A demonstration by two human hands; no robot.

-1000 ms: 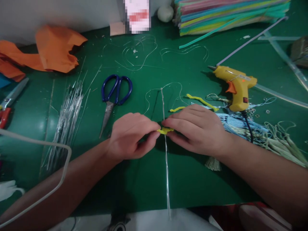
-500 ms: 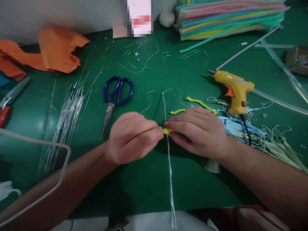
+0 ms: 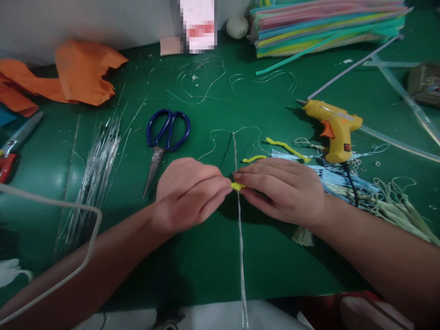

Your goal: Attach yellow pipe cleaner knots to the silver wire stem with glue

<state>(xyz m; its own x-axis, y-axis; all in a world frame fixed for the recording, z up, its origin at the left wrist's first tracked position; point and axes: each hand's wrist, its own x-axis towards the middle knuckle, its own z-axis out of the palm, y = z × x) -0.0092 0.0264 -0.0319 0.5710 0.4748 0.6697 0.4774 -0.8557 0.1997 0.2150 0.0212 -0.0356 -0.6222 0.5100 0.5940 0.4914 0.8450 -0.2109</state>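
Note:
Between my fingertips is a short piece of yellow pipe cleaner (image 3: 237,186), wrapped at the middle of a silvery twisted wire stem (image 3: 241,238). My left hand (image 3: 192,195) is closed, pinching the yellow piece from the left. From the other side my right hand (image 3: 283,190) pinches the piece and the stem, fingers pressed together. The stem's lower end runs toward the table's front edge. At its top, thin wire loops (image 3: 252,128) curve out to both sides. Two loose yellow pipe cleaner pieces (image 3: 288,149) lie just beyond my right hand.
Blue-handled scissors (image 3: 161,146) and a bundle of silver wires (image 3: 98,174) lie left. A yellow glue gun (image 3: 335,126) rests right, near blue tassels (image 3: 343,178). Coloured pipe cleaners (image 3: 330,30) are stacked behind. Orange fabric (image 3: 84,73) sits back left; a pale bent tube (image 3: 51,198) crosses my left forearm.
My left fingertips have drawn slightly left, showing a little more of the yellow piece. The stem's lower end has swung slightly left. My right hand keeps nearly the same pose.

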